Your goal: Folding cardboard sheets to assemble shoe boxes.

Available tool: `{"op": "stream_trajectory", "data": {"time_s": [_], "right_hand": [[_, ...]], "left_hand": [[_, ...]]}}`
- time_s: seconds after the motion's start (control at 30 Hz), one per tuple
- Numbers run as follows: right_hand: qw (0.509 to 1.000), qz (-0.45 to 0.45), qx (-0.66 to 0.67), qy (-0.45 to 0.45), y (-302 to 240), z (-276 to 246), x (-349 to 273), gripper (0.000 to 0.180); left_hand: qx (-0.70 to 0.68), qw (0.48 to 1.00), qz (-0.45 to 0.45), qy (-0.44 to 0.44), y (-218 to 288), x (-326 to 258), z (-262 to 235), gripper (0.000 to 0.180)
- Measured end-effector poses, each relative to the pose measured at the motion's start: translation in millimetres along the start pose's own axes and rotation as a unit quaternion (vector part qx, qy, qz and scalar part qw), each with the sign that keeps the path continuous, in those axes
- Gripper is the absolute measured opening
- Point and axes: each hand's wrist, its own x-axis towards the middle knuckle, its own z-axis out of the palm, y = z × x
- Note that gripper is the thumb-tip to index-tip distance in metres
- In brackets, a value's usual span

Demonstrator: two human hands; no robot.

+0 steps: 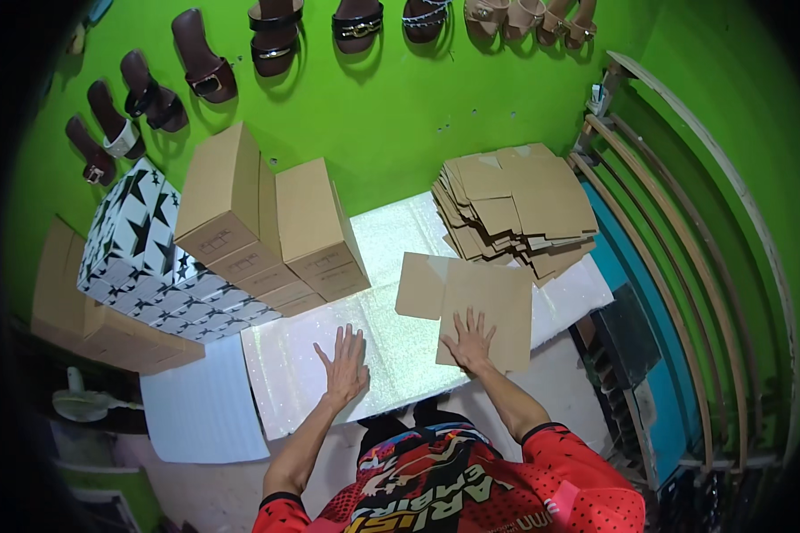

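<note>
A flat, unfolded piece of brown cardboard (493, 298) lies on the right part of a table with a shiny white cover (400, 329). Spread on its near half is my right hand (471, 343), palm down with the fingers apart. My left hand (345, 366) rests flat on the bare cover left of the cardboard, fingers fanned out and nothing in them. Just behind the cardboard is a thick pile of flattened cardboard boxes (524, 191), its edges uneven.
Stacks of assembled brown boxes (316, 213) and white boxes with black stars (138, 231) stand along the left. Sandals (357, 27) hang on the green wall. A slatted wooden rack (684, 222) leans at the right; a small fan (80, 401) is at lower left.
</note>
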Motion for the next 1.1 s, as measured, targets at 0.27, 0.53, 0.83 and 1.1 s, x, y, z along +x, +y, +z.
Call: {"op": "stream_trajectory", "data": {"time_s": [0.27,0.53,0.83,1.1], "right_hand": [[0.993,-0.071,-0.07,-0.07,-84,64,-74,0.095],[0.986,-0.11,-0.077,0.098,-62,37,-19,0.093],[0.991,-0.068,-0.054,0.099,-25,-11,33,0.064],[0.949,-0.204,0.17,0.169,-50,-51,-12,0.018]], "left_hand": [[-0.023,0.998,-0.022,-0.054,-3,-4,34,0.092],[-0.017,0.983,-0.032,-0.18,-8,-27,48,0.087],[-0.061,0.98,-0.07,-0.178,-8,-27,56,0.082],[-0.26,0.914,-0.303,-0.066,-32,16,38,0.106]]}}
